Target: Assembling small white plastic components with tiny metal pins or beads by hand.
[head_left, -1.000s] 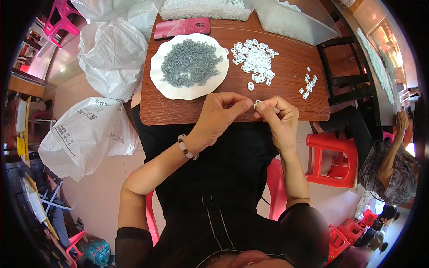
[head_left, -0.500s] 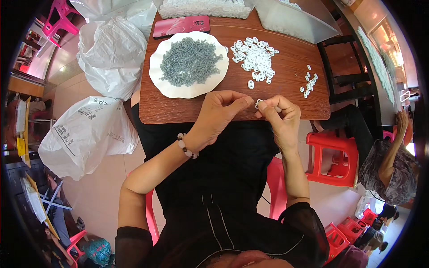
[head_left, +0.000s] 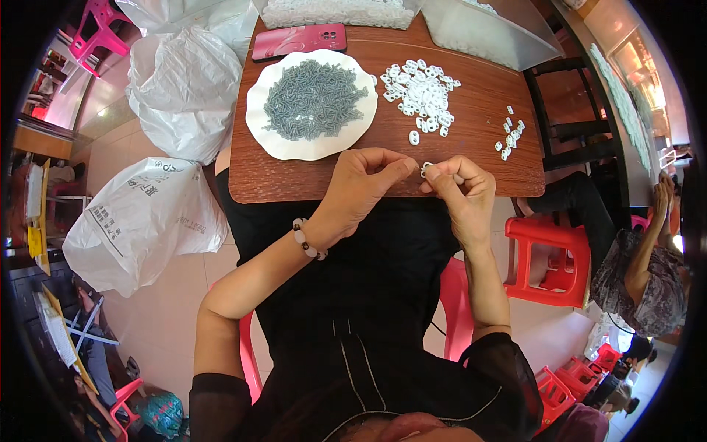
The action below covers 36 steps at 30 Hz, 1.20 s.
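Over the near edge of the brown table (head_left: 486, 166), my two hands meet almost fingertip to fingertip. Thumb and forefinger of my right hand (head_left: 469, 190) pinch a small white plastic piece (head_left: 425, 170). My left hand (head_left: 362, 186) is closed in a pinch right beside it; whatever lies between its fingertips is too small to make out. Short grey tube-like pins (head_left: 313, 99) are heaped on a white scalloped plate (head_left: 258, 136) beyond my left hand. A pile of white two-holed pieces (head_left: 420, 92) lies beyond my fingertips, with a single piece (head_left: 414, 138) nearer.
More white pieces (head_left: 513, 136) are scattered toward the table's right side. A pink phone (head_left: 294, 43) lies behind the plate. Clear bins (head_left: 486, 40) stand along the far edge. White bags (head_left: 151, 221) are at left; red stools (head_left: 549, 261) and another person (head_left: 641, 287) at right.
My hands keep nearly the same pose, with the white piece turned slightly in my right fingertips. The person at right has shifted their hands a little.
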Available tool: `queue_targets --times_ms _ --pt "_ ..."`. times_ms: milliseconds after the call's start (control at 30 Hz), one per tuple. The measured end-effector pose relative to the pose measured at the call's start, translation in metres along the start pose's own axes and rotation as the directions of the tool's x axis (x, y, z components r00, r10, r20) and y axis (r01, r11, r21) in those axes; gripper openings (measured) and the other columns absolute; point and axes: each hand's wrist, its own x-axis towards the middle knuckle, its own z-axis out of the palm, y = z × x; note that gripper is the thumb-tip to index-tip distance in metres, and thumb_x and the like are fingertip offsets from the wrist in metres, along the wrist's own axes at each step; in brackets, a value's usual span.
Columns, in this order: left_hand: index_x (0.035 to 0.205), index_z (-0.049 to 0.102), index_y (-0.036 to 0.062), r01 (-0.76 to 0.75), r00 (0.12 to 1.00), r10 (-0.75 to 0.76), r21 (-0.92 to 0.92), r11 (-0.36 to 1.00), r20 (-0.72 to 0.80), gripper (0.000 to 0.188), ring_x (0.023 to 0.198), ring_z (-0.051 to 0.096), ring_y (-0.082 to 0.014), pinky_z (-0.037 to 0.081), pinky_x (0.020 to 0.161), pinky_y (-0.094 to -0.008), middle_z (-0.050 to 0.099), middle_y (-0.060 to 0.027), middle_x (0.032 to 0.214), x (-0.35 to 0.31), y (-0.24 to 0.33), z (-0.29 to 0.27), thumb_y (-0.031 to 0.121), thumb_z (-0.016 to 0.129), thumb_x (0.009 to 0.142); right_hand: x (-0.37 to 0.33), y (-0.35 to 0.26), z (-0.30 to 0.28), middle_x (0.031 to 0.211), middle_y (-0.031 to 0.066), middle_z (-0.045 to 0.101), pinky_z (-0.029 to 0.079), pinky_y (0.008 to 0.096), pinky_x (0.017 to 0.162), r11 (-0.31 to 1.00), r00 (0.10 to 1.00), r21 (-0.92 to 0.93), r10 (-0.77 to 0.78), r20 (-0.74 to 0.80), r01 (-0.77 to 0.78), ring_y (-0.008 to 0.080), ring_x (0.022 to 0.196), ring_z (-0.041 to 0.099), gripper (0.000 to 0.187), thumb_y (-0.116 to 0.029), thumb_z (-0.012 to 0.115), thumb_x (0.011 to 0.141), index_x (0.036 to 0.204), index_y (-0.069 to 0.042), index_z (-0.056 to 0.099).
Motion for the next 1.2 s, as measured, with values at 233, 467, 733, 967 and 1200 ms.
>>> queue_targets --times_ms 233,467,733,967,1200 --pt "0.094 0.07 0.0003 -0.011 1.0 0.011 -0.015 1.0 0.02 0.019 0.06 0.044 -0.0026 0.034 0.054 -0.0179 0.062 0.0026 0.072 -0.001 -0.001 0.002 0.017 0.068 0.087 0.0 0.0 0.0 0.073 0.0049 0.067 0.049 0.0182 0.062 1.0 1.0 -0.002 -0.007 0.004 0.007 0.0062 0.066 0.063 0.006 -0.002 0.063 0.087 0.082 0.002 0.065" --pt "0.093 0.071 0.0005 -0.01 1.0 0.01 0.004 1.0 0.015 0.018 0.061 0.046 -0.0025 0.035 0.055 -0.0177 0.063 0.0024 0.072 -0.002 -0.001 0.003 0.017 0.068 0.087 0.0 0.001 0.0 0.073 0.0048 0.067 0.049 0.0177 0.061 1.0 1.0 -0.009 -0.014 0.001 0.014 0.0057 0.065 0.063 0.006 -0.002 0.063 0.087 0.083 0.002 0.065" --pt "0.093 0.071 0.0001 -0.027 1.0 0.027 -0.002 1.0 -0.001 0.017 0.064 0.049 -0.0019 0.036 0.056 -0.0174 0.064 0.0018 0.075 -0.001 -0.005 0.003 0.015 0.068 0.086 -0.002 0.005 0.001 0.069 0.0041 0.066 0.042 0.0155 0.055 0.998 1.0 -0.053 -0.024 -0.001 0.023 0.0027 0.061 0.058 0.009 -0.005 0.065 0.087 0.08 0.0 0.064" --pt "0.091 0.072 -0.001 -0.093 0.996 0.093 0.04 0.995 0.002 0.015 0.065 0.051 -0.0022 0.037 0.056 -0.0169 0.065 0.0001 0.08 -0.001 -0.01 0.001 0.013 0.069 0.086 -0.002 0.007 0.0 0.066 0.003 0.065 0.037 0.0147 0.052 0.997 1.0 -0.068 -0.029 -0.005 0.029 0.0009 0.058 0.055 0.011 -0.007 0.065 0.087 0.079 -0.001 0.064" --pt "0.091 0.072 -0.0012 -0.083 0.996 0.084 0.042 0.996 -0.011 0.015 0.063 0.049 -0.0026 0.036 0.054 -0.0176 0.064 -0.0001 0.08 -0.004 -0.007 0.005 0.012 0.069 0.086 -0.004 0.005 0.0 0.068 0.003 0.064 0.04 0.0168 0.057 0.997 1.0 -0.072 0.025 0.013 -0.024 0.0039 0.06 0.055 0.011 -0.005 0.063 0.088 0.078 0.0 0.064"
